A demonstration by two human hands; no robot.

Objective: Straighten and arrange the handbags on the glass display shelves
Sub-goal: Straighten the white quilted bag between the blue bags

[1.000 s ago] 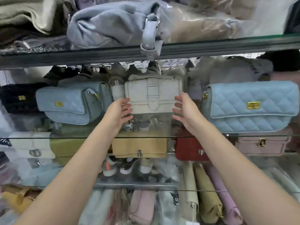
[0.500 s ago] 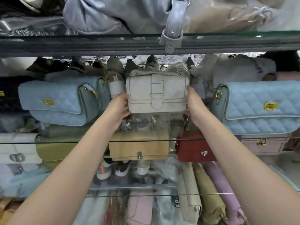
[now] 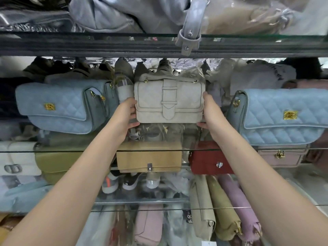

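Note:
A cream flap handbag [image 3: 169, 101] with a centre strap stands upright on the middle glass shelf [image 3: 58, 151]. My left hand [image 3: 124, 118] grips its left side and my right hand [image 3: 210, 115] grips its right side, thumbs under its bottom corners. To the left of it lies a quilted blue bag [image 3: 65, 107] with a gold clasp. A second, paler quilted blue bag [image 3: 282, 116] sits to the right. Below the shelf are a tan clutch [image 3: 150, 157], a red bag [image 3: 208, 159] and a pink bag [image 3: 282, 157].
The shelf above holds a lavender-grey bag [image 3: 110, 13] whose strap [image 3: 190, 31] hangs over the dark shelf edge. Wrapped bags crowd behind the cream bag. An olive bag [image 3: 53, 164] and a white bag [image 3: 16, 159] sit lower left. Upright beige and lilac bags [image 3: 229, 208] fill the bottom shelf.
Both hands went from open in front of the cream bag to gripping its two sides. The bag now stands squarer and a little nearer in view.

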